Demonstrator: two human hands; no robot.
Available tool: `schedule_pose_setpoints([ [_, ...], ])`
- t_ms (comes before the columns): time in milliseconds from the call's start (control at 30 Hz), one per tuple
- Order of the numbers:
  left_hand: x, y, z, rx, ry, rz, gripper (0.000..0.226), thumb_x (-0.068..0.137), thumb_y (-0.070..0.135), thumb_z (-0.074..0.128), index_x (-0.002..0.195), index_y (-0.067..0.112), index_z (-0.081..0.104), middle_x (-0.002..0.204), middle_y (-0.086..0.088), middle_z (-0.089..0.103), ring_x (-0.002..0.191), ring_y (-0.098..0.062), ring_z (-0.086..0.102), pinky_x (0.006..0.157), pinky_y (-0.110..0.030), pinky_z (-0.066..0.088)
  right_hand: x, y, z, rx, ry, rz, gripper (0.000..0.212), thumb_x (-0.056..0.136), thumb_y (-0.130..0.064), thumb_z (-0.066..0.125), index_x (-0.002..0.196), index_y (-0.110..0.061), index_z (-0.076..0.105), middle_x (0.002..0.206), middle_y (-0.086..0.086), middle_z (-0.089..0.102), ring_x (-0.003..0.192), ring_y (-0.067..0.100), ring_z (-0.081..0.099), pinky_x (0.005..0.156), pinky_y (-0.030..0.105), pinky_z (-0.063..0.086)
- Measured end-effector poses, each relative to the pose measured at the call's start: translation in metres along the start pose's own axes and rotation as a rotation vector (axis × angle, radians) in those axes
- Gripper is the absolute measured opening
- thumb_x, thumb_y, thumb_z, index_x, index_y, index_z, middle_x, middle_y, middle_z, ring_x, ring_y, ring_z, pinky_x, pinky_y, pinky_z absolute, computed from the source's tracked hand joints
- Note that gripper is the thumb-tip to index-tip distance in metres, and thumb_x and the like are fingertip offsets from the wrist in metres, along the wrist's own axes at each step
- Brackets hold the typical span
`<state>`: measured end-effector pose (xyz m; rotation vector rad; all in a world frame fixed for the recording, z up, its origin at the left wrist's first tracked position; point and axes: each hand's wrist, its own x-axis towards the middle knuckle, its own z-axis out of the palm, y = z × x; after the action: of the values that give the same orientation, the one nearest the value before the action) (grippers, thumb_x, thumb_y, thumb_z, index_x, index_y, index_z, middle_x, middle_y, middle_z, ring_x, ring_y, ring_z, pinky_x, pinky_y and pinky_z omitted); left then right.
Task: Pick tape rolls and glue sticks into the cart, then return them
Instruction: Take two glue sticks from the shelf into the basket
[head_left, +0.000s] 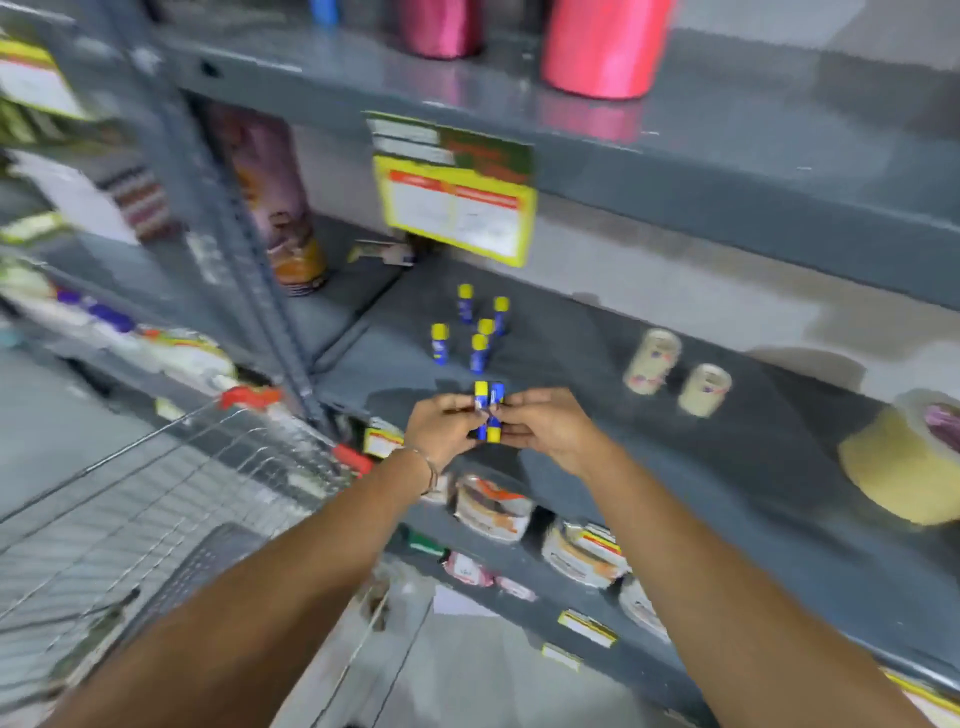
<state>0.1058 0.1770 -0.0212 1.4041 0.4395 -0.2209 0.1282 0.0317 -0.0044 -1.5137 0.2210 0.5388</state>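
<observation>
We hold two glue sticks (489, 410) w/ both hands, left hand (447, 427) & right hand (550, 428) pinched shut on them, just over the shelf (571, 353) edge. They could slip & drop, bc only our fingertips hold them. Five more glue sticks (480, 327) stand on the shelf, tape rolls (675, 371) near. The cart (171, 499) is at our left; we can't tell what's in it, too blurry.

Location type: retail shop aisle. Grey steel shelving (675, 171) carries stationery stock, with a yellow price label (457, 208) at 12 o'clock. A wire shopping cart (171, 499) stands at 8 o'clock.
</observation>
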Motion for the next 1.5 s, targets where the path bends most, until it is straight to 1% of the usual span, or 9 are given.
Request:
schedule_pose_setpoints([
  [100, -0.010, 0.000, -0.098, -0.053, 0.192, 0.025, 0.016, 0.084, 0.000, 0.066, 0.099, 0.004, 0.065, 0.074, -0.007, 0.068, 0.061, -0.016, 0.063, 0.060, -0.028, 0.056, 0.018, -0.002, 0.092, -0.043, -0.161, 0.016, 0.010, 0.083, 0.005, 0.067, 0.089, -0.002, 0.065, 0.062, 0.003, 0.074, 0.055, 0.014, 0.071, 0.065, 0.029, 0.061],
  [233, -0.040, -0.029, -0.229, -0.041, 0.498, -0.001, 0.016, 0.076, 0.003, 0.072, 0.065, 0.014, 0.070, 0.049, 0.004, 0.064, 0.049, -0.013, 0.059, 0.051, -0.023, 0.051, 0.039, 0.023, 0.221, -0.163, -0.390, 0.090, 0.015, 0.084, 0.009, 0.064, 0.097, 0.004, 0.064, 0.058, 0.000, 0.072, 0.052, 0.011, 0.069, 0.061, 0.028, 0.060],
  [500, -0.090, -0.166, -0.438, 0.247, 0.923, -0.466, 0.024, 0.066, 0.020, 0.077, 0.049, 0.011, 0.062, 0.056, -0.017, 0.061, 0.058, -0.021, 0.061, 0.056, -0.033, 0.047, 0.069, 0.160, 0.431, -0.554, -0.692, 0.357, 0.021, 0.083, 0.013, 0.062, 0.072, -0.004, 0.057, 0.044, -0.002, 0.064, 0.039, 0.008, 0.063, 0.043, 0.025, 0.057],
  [600, -0.095, -0.207, -0.471, 0.334, 0.885, -0.600, 0.019, 0.073, 0.017, 0.071, 0.058, 0.005, 0.066, 0.057, -0.013, 0.056, 0.066, -0.018, 0.058, 0.052, -0.023, 0.034, 0.083, 0.223, 0.477, -0.693, -0.676, 0.434, 0.026, 0.081, 0.013, 0.065, 0.068, -0.007, 0.053, 0.041, -0.002, 0.062, 0.035, 0.005, 0.059, 0.038, 0.024, 0.054],
  [767, -0.075, -0.274, -0.499, 0.357, 0.853, -0.711, 0.014, 0.074, 0.014, 0.069, 0.077, 0.000, 0.071, 0.089, -0.022, 0.073, 0.089, -0.030, 0.069, 0.070, -0.033, 0.050, 0.116, 0.322, 0.521, -1.005, -0.671, 0.316, 0.036, 0.072, -0.001, 0.078, 0.053, -0.016, 0.051, 0.057, 0.006, 0.053, 0.043, 0.009, 0.051, 0.045, 0.025, 0.048],
  [933, -0.049, -0.322, -0.505, 0.354, 0.854, -0.709, 0.018, 0.079, 0.008, 0.066, 0.093, -0.002, 0.068, 0.104, -0.026, 0.069, 0.099, -0.038, 0.065, 0.080, -0.041, 0.051, 0.138, 0.397, 0.533, -1.169, -0.726, 0.295, 0.007, 0.077, -0.012, 0.068, 0.074, -0.018, 0.065, 0.078, 0.007, 0.065, 0.074, 0.018, 0.062, 0.074, 0.032, 0.057],
  [1033, -0.036, -0.351, -0.505, 0.380, 0.815, -0.737, 0.022, 0.082, 0.015, 0.063, 0.092, -0.004, 0.069, 0.102, -0.027, 0.069, 0.096, -0.040, 0.065, 0.075, -0.039, 0.050, 0.139, 0.436, 0.531, -1.242, -0.662, 0.283, 0.004, 0.075, -0.007, 0.071, 0.073, -0.008, 0.068, 0.072, 0.007, 0.060, 0.072, 0.016, 0.053, 0.065, 0.032, 0.047],
  [1333, -0.028, -0.360, -0.510, 0.426, 0.785, -0.760, 0.020, 0.076, 0.014, 0.067, 0.090, 0.001, 0.069, 0.098, -0.024, 0.071, 0.093, -0.038, 0.067, 0.073, -0.039, 0.052, 0.128, 0.434, 0.546, -1.252, -0.589, 0.190, 0.021, 0.073, -0.013, 0.080, 0.088, -0.004, 0.069, 0.090, 0.015, 0.073, 0.084, 0.025, 0.067, 0.070, 0.032, 0.051],
  [1500, -0.034, -0.354, -0.510, 0.453, 0.757, -0.744, 0.018, 0.076, 0.013, 0.068, 0.089, 0.001, 0.068, 0.098, -0.024, 0.071, 0.091, -0.039, 0.066, 0.072, -0.038, 0.050, 0.127, 0.424, 0.540, -1.180, -0.591, 0.173, 0.029, 0.072, -0.013, 0.080, 0.067, -0.020, 0.053, 0.082, 0.005, 0.062, 0.076, 0.018, 0.055, 0.064, 0.028, 0.043],
])
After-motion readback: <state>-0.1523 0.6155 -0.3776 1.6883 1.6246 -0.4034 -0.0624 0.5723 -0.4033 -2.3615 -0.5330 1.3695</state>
